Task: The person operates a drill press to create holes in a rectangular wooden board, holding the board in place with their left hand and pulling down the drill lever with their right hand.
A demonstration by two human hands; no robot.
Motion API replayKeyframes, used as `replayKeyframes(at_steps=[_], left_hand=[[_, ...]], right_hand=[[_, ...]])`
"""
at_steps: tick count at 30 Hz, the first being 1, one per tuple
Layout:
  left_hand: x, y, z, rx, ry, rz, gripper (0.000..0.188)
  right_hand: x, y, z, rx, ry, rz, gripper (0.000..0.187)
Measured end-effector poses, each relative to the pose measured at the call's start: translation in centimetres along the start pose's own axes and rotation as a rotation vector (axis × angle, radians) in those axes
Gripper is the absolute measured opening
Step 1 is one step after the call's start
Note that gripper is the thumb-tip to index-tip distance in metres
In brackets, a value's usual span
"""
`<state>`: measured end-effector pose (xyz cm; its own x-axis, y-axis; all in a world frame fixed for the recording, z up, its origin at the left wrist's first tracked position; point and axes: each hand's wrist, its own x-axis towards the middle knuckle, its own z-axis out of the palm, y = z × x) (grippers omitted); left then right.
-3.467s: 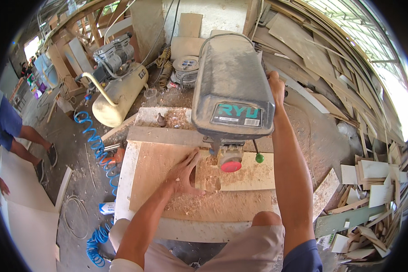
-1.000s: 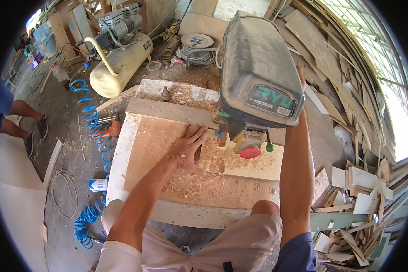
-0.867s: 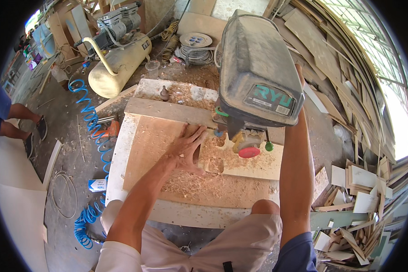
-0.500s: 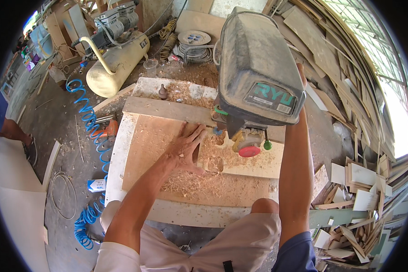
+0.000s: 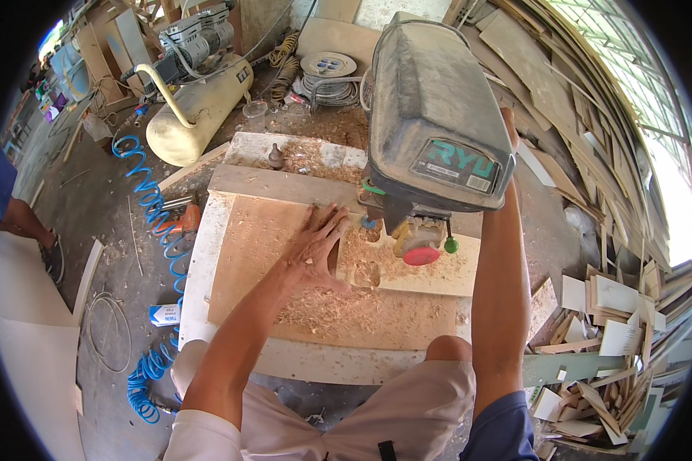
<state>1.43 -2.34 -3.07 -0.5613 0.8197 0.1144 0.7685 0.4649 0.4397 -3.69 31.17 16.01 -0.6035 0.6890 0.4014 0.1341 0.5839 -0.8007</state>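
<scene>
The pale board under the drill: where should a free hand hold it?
Press flat on the board's near-left end, where the left hand lies, coming from the person's side. It lies flat on the table, and that end is clear of the drill press.

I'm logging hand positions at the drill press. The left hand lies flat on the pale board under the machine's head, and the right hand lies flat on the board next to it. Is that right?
Not quite. The left hand does lie flat on the pale board, but the head view shows the right hand raised beside the drill press, not on the board.
</scene>
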Motion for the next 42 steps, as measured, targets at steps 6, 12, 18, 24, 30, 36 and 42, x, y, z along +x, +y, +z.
replayKeyframes(at_steps=[6, 12, 18, 24, 30, 36, 42], left_hand=[[0.1, 0.3, -0.3, 0.026, -0.007, -0.015, 0.138], [0.1, 0.0, 0.2, 0.046, -0.011, -0.027, 0.139], [0.4, 0.3, 0.1, 0.067, -0.033, -0.051, 0.139], [0.2, 0.0, 0.4, 0.062, -0.016, -0.052, 0.137], [0.4, 0.0, 0.4, 0.063, -0.012, -0.031, 0.138], [0.1, -0.1, 0.4, 0.037, 0.018, -0.021, 0.138], [0.2, 0.0, 0.3, 0.04, 0.006, -0.031, 0.139]], right_hand=[[-0.2, 0.0, 0.0, -0.01, 0.0, -0.007, 0.027], [-0.3, -0.2, 0.0, -0.024, 0.008, -0.016, 0.026], [-0.5, 0.1, -0.2, -0.04, 0.012, -0.015, 0.026], [-1.0, 0.5, -0.2, -0.059, 0.012, -0.018, 0.025], [-0.6, 1.3, -0.5, -0.104, 0.024, -0.045, 0.025], [-2.0, -0.2, -1.0, -0.052, 0.01, 0.008, 0.024], [-2.4, 0.8, -1.3, -0.025, 0.026, -0.099, 0.022]])
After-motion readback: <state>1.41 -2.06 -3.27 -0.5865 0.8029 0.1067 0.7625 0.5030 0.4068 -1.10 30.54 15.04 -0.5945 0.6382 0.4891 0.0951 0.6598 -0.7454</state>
